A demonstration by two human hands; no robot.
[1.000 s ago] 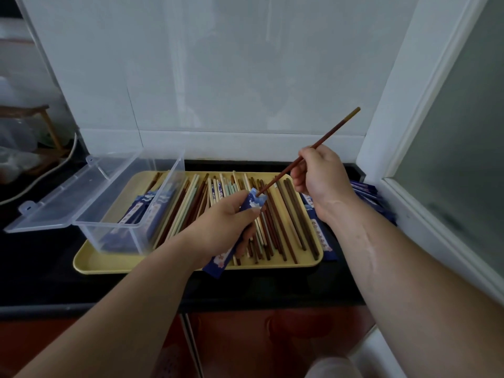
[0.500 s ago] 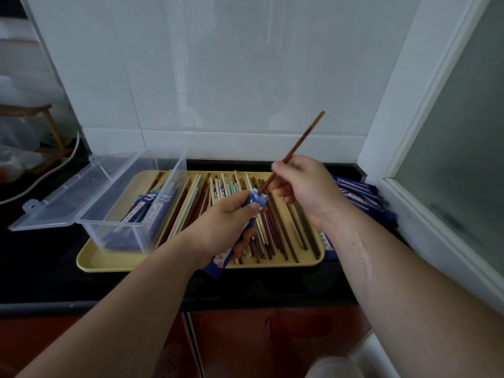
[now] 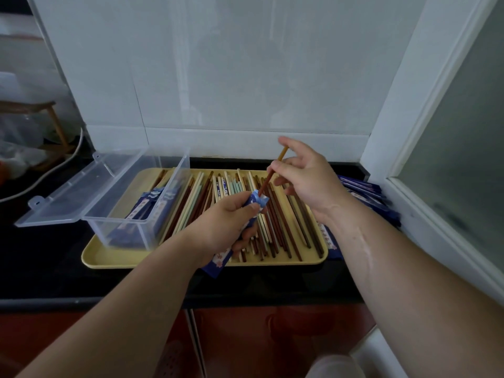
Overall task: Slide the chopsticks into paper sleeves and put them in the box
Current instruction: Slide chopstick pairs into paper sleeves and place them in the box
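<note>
The sleeving step is in hand: the left hand (image 3: pixel 226 222) grips a blue paper sleeve (image 3: pixel 255 201) above the yellow tray (image 3: pixel 114 259), and the right hand (image 3: pixel 308 181) pinches a brown chopstick (image 3: pixel 270 172) with its tip at the sleeve's mouth. Next it probably needs a straight push down the sleeve. The clear box (image 3: pixel 121 230), on the tray's left, holds several filled sleeves (image 3: pixel 147 205); loose chopsticks (image 3: pixel 283 227) cover the rest of the tray.
</note>
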